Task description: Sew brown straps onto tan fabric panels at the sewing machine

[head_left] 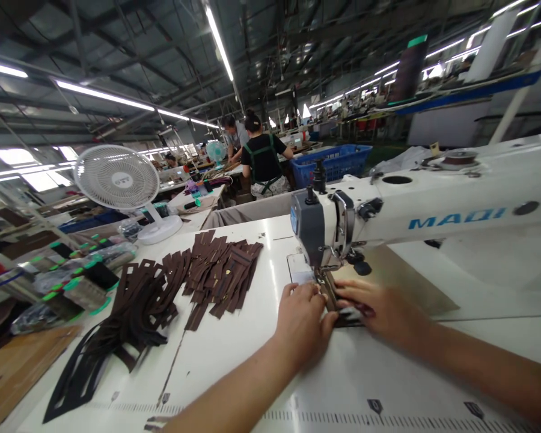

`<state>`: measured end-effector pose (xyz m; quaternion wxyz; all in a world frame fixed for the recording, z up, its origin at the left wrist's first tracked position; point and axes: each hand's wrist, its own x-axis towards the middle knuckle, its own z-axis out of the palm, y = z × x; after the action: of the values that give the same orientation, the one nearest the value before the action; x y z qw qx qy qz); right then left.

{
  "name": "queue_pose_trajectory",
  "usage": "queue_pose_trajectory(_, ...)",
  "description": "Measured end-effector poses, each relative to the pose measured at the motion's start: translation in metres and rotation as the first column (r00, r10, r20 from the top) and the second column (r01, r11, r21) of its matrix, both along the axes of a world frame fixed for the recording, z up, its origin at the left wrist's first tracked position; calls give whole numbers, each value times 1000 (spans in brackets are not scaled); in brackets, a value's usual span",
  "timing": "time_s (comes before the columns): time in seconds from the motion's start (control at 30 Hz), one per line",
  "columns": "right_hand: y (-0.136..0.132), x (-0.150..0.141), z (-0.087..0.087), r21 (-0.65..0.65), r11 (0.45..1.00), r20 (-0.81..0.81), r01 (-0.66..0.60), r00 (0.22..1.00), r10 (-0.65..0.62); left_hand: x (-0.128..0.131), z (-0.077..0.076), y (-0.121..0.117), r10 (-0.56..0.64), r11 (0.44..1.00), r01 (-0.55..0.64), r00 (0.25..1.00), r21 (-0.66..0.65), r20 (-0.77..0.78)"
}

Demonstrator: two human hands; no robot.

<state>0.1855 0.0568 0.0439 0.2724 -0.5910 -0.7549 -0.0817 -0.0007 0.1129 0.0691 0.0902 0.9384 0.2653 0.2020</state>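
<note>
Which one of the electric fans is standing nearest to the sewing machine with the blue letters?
The white fan, just beyond the brown pieces; the teal fan looks smaller and stands much farther back.

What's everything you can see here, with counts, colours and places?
Sewing machine: one, white and grey, right
Table: one, white, foreground
Short strips: many, brown, left of machine
Long strips: several, dark, table's left
Piece: one, brown, between hands
Sheet: one, tan, beneath machine arm
Spools: many, mostly dark with green, far left
Fans: two, white and turquoise, left and background
Basket: one, blue, behind machine
Co-workers: at least two, background
Ceiling lights: several, white, overhead
Left hand: one, piece's left
Right hand: one, piece's right
</note>
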Motion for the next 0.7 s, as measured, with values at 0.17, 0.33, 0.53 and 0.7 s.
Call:
queue_pose_trajectory(0.17,-34,-5,-9,36,987,22,-154,988,153,-6,-7,-12,-35,999,33,999,34,36)
queue_pose_trajectory(0.33,-29,-9,-9,37,993,8,-109,994,109,-5,-7,-9,-46,998,43,997,42,68)
queue_pose_trajectory(0.53,-21,-7,1,-28,997,-34,-74,997,73,1,-1,2,-14,1000,14,996,-4,87)
queue_pose_trajectory(0.7,-8,-5,7,-94,992,-71,-78,995,72,7,-2,16,31,999,-28,997,-45,77)
